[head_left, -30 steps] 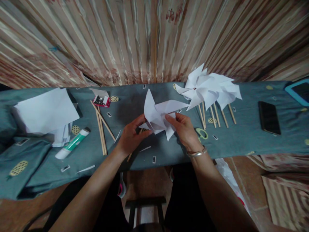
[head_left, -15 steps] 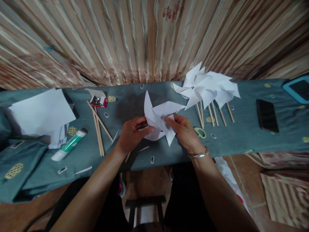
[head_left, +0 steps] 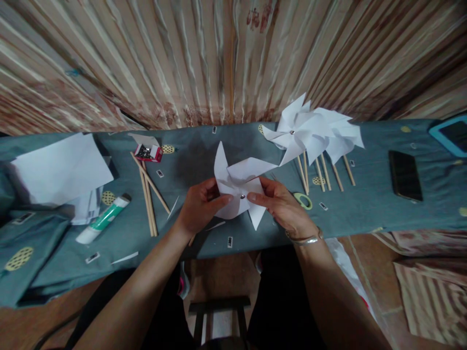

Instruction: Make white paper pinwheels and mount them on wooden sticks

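Between my hands is a white paper pinwheel [head_left: 239, 177], its four-sided blades folded in, with a shiny metal thumbtack [head_left: 242, 196] at its centre. My left hand [head_left: 202, 204] pinches the left side, thumb in front on the paper. My right hand [head_left: 282, 201] grips the right side, its thumb tip just beside the tack. What the fingers do behind the paper is hidden. Part of a wooden stick [head_left: 191, 239] shows under my left wrist. Further back to the right lie several finished pinwheels [head_left: 321, 129] on wooden sticks.
Left on the cloth-covered table [head_left: 182, 167] are white paper sheets [head_left: 62, 167], a glue stick [head_left: 104, 218], wooden sticks [head_left: 149, 199] and an open red box of tacks [head_left: 149, 151]. A green tape ring [head_left: 302, 201] and a phone [head_left: 404, 175] lie right. A curtain [head_left: 204, 63] hangs behind.
My right thumb has moved down off the folded blades, and the tack at the pinwheel's centre now shows. The pinwheel has shifted slightly left and down.
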The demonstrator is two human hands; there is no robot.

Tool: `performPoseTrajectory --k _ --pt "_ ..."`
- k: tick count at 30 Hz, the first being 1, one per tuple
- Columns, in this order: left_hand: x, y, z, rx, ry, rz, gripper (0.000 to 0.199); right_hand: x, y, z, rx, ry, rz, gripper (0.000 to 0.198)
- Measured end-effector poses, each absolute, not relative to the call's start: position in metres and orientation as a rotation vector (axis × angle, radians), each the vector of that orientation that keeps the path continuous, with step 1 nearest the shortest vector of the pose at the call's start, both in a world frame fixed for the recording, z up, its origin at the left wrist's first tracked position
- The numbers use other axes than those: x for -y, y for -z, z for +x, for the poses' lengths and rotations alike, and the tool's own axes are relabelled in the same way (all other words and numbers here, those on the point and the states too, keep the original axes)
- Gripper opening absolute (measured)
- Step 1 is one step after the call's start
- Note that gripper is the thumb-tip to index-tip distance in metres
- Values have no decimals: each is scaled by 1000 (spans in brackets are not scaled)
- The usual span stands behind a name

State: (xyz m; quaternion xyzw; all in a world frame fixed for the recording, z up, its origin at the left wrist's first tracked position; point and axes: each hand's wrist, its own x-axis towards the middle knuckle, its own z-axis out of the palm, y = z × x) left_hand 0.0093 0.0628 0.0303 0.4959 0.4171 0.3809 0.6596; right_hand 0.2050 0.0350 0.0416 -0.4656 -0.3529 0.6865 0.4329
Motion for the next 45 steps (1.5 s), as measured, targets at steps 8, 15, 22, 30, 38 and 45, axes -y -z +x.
performPoseTrajectory --k 8,15,22,30,38,45 --pt "-54 -33 10 -962 -914 1188 30 -31 -41 203 985 -1665 -1182 33" --pt "-45 -36 10 -985 -918 1274 32 -27 -40 202 960 -1641 -1209 30" --pt "-41 -36 10 -1006 -904 1169 29 -23 -44 199 936 -1601 -1241 28" --pt "-39 -34 12 -1040 -931 1162 27 -19 -46 199 991 -1552 -1303 31" --pt "-41 -36 16 -1083 -966 1099 27 -18 -47 198 1040 -1459 -1309 36" --pt "-42 -37 20 -1105 -1019 1006 26 -17 -44 195 1076 -1273 -1311 44"
